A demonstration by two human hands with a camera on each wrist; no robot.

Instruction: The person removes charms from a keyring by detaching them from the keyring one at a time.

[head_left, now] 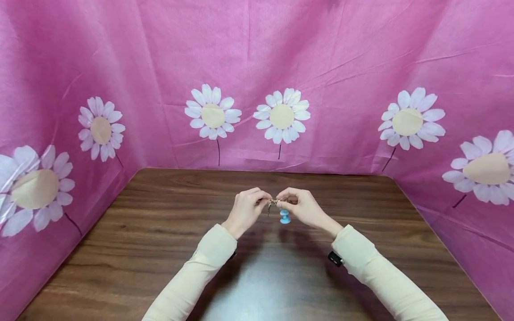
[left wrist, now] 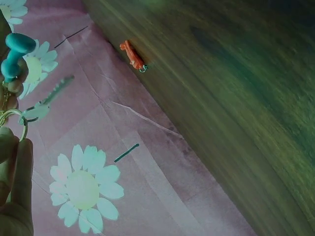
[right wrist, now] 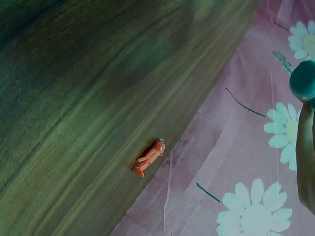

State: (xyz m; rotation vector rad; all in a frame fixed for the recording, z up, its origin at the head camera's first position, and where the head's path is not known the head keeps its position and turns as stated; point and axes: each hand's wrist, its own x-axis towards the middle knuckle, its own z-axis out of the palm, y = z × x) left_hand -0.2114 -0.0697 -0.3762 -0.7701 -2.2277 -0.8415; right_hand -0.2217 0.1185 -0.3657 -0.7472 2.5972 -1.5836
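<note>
Close in front of each other above the table, both hands work at one small metal ring with a key. My left hand [head_left: 246,209] pinches the key ring [left wrist: 25,129] between thumb and fingers. A toothed key [left wrist: 43,107] hangs on that ring. Thumb and fingertips of my right hand [head_left: 306,207] pinch the gold chain [left wrist: 6,98] of a blue dumbbell-shaped keychain [head_left: 284,216], which dangles below them. Whether the chain is linked to the ring, I cannot tell.
An orange figurine [left wrist: 132,55] with a small metal loop lies near the far edge of the wooden table [head_left: 168,196]; in the head view the hands hide it. Pink cloth [head_left: 341,58] with white daisies hangs round the back and both sides.
</note>
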